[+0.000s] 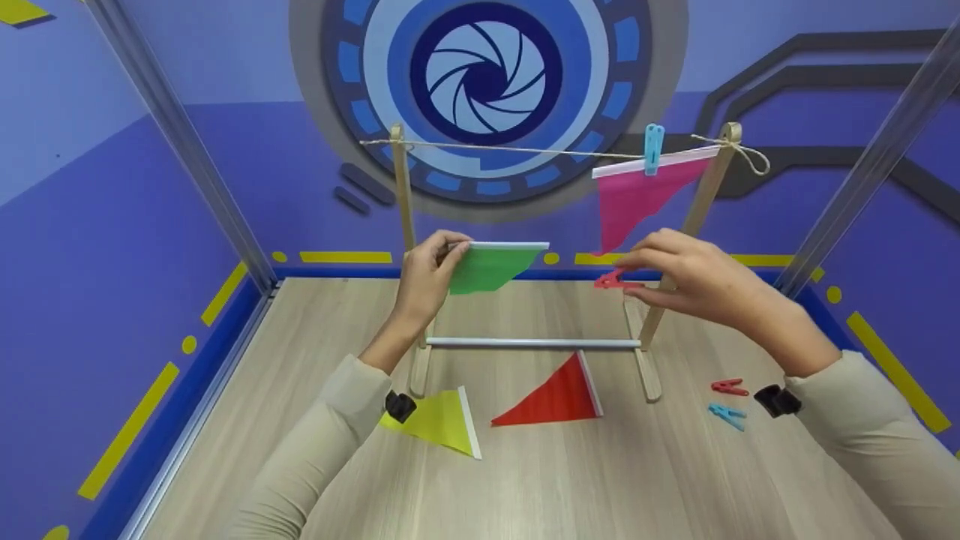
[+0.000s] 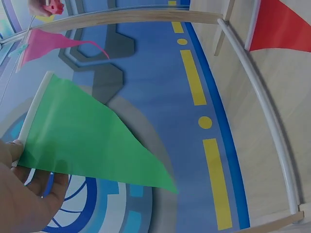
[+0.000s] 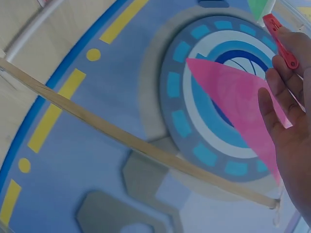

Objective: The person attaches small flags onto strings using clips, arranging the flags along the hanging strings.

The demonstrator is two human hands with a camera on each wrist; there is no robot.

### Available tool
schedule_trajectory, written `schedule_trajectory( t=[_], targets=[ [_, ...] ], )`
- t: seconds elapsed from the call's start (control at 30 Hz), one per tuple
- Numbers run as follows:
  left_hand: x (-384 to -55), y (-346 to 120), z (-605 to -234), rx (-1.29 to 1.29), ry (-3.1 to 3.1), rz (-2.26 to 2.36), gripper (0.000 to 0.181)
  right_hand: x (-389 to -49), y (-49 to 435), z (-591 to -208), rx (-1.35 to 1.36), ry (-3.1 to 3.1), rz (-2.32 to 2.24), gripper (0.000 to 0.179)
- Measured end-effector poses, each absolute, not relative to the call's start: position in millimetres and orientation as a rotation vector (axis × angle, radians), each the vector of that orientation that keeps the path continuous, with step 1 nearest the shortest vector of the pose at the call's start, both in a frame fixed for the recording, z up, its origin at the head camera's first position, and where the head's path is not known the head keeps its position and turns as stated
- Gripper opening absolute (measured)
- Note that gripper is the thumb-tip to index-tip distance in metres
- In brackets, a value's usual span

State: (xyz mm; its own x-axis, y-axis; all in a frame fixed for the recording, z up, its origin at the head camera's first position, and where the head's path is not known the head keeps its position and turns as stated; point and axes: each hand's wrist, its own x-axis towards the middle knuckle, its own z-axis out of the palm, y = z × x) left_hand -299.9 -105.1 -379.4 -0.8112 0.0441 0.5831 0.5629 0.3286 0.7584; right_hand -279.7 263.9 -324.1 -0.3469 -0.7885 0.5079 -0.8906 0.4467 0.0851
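Observation:
My left hand [image 1: 429,281] pinches a green triangular flag [image 1: 496,268] by one end of its white top strip, holding it in the air below the string [image 1: 517,149]. In the left wrist view the green flag [image 2: 92,136] hangs to a point. A red clothespin [image 1: 616,280] is between the thumb and fingers of my right hand [image 1: 694,277], near the right post. In the right wrist view the red clothespin [image 3: 281,41] lies along the fingertips. Just above that hand, a pink flag [image 1: 649,191] hangs from the string under a light blue clothespin [image 1: 653,148].
A wooden frame with a left post [image 1: 403,195] and a white crossbar [image 1: 532,343] stands on the table. Before it lie a yellow flag [image 1: 442,424] and a red flag [image 1: 559,394]. At right rest another red clothespin [image 1: 729,387] and a blue clothespin [image 1: 727,415].

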Motion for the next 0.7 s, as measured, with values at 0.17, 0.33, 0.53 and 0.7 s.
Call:
schedule_trajectory(
  t=[0.17,0.33,0.53,0.7],
  targets=[
    [-300.7,-98.4,-372.6,-0.54,-2.09,-1.529,0.016,-279.7,261.5,-302.2,1.41,-2.2,0.277,0.044],
    [-299.8,-92.6,-365.9,-0.571,-2.078,-1.541,0.014,-279.9,260.8,-289.1,1.413,-2.192,0.321,0.045],
    [-297.5,-87.5,-358.9,-0.606,-2.06,-1.554,0.014,-279.6,259.3,-280.9,1.407,-2.184,0.312,0.046],
    [-296.4,-84.1,-353.4,-0.605,-2.036,-1.597,0.015,-279.1,258.8,-273.4,1.371,-2.197,0.294,0.049]
  ],
)
